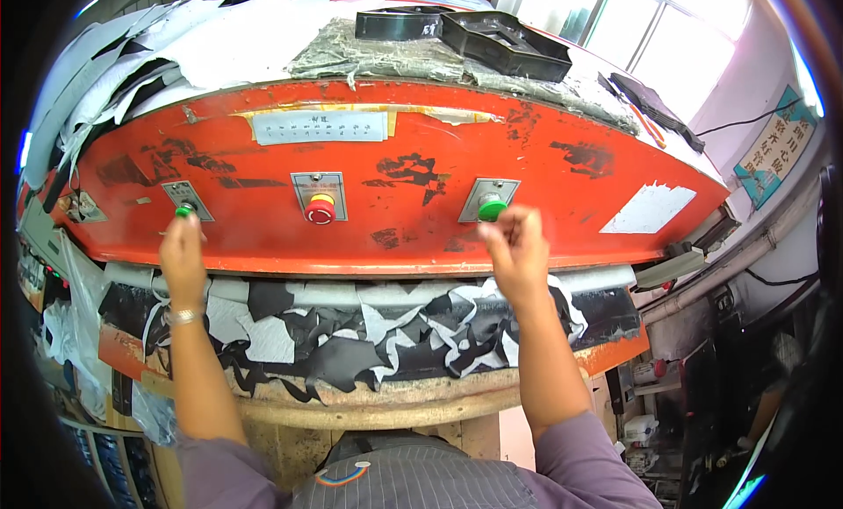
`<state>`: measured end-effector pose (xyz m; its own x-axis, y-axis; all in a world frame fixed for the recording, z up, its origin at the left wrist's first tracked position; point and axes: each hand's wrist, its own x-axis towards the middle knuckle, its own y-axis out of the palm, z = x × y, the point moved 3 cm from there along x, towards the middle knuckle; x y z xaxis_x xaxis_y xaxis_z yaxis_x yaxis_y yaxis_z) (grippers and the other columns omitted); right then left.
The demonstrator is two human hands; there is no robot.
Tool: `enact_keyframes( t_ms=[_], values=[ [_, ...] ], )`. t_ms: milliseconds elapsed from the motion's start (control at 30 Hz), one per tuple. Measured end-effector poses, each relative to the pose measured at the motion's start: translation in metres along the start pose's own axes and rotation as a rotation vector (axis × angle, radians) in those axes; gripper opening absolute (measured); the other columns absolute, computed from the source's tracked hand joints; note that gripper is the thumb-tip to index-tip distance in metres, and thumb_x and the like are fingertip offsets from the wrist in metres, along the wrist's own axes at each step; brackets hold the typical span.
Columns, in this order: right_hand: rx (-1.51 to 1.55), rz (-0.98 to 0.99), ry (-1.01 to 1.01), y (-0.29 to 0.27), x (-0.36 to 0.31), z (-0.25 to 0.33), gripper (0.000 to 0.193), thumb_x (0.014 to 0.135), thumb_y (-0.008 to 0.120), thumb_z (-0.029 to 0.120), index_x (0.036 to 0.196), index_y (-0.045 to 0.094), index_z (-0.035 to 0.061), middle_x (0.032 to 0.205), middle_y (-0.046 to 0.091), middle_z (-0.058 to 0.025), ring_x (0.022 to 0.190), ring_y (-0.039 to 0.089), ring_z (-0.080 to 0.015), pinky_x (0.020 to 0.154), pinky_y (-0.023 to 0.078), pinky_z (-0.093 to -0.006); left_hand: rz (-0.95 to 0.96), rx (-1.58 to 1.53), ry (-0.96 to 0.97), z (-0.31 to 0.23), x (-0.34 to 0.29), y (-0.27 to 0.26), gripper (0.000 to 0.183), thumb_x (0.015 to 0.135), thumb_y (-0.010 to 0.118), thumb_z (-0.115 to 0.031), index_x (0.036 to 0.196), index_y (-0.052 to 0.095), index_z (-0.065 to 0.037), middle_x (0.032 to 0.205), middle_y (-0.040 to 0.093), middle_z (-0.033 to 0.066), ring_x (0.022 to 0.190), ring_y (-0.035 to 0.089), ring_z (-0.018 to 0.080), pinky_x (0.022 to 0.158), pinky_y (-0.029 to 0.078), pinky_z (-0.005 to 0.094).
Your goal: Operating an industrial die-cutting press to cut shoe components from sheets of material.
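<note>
One red machine panel [562, 188], spanning your view from left to right. One heap of black and white scraps [342, 360], pieces overlapping too closely to count, on the near ledge below it. Two black angular forms [399, 24], side by side on the far top, right of centre. Your two hands, raised before the panel, one bracelet-like band [184, 317] on the left wrist. One white printed sheet [320, 127], above the middle of the panel. Three push-buttons, each on its own metal plate: a green left button [184, 210], a red middle button [320, 211], a green right button [492, 210].

Fingers, left hand [183, 254]: bunched and pointing up, blurred; how far open you hold them cannot be told, nor whether they touch the button. Fingers, right hand [522, 245]: partly curled, your thumb a little apart, nothing seen in the grasp; contact cannot be told.

Left button: at your left fingertips, just beyond them. Right button: just beyond your right thumb, left of the curled fingers. Red button: between your hands, well apart from both.
</note>
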<state>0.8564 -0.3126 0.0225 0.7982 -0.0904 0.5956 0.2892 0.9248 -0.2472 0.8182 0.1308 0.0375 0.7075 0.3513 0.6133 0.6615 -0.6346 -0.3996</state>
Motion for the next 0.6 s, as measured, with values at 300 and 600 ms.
enact_keyframes(
  t_ms=[300, 600],
  values=[
    [-0.405, 0.992, -0.036, -0.016, -0.218, 0.024, 0.043, 0.073, 0.076, 0.026, 0.107, 0.063, 0.0034, 0.1, 0.062, -0.0128, 0.099, 0.058, -0.0316, 0.085, 0.048, -0.0381, 1.051, -0.11, -0.026, -0.1, -0.248, 0.076, 0.02, 0.082, 0.07, -0.026, 0.091, 0.073, -0.009, 0.081, 0.067, 0.0104, 0.081, 0.065, 0.028, 0.072, 0.052, 0.0373],
    [-0.432, 0.825, -0.058, -0.022, -0.223, 0.004, 0.035, 0.068, 0.072, 0.011, 0.101, 0.063, 0.0028, 0.093, 0.06, -0.0108, 0.094, 0.056, -0.0289, 0.082, 0.048, -0.0375, 0.816, 0.068, 0.104, -0.111, -0.277, 0.097, 0.022, 0.077, 0.071, -0.028, 0.083, 0.073, -0.008, 0.081, 0.067, 0.0107, 0.08, 0.062, 0.0308, 0.073, 0.05, 0.0401]
  ],
)
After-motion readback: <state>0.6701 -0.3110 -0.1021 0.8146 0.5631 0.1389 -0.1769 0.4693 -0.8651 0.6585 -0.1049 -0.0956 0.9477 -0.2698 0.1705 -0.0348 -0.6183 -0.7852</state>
